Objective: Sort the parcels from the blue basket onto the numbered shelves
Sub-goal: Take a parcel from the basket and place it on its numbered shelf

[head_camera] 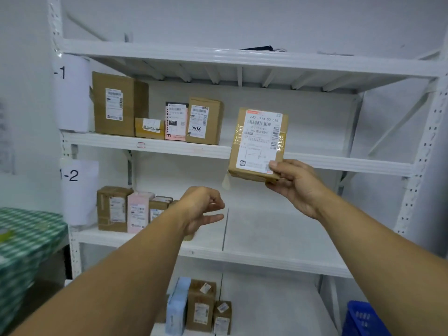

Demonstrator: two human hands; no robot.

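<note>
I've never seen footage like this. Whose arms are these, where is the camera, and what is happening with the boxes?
There is no machine here. A person wears one camera on the head, so you look along their own arms. The right hand pinches a brown parcel by its lower corner, label towards the camera, in front of white shelving. The left hand holds nothing, fingers loosely curled. A paper sign reads 1-2. Other parcels stand on the shelves at the left. A blue basket shows at bottom right.
</note>
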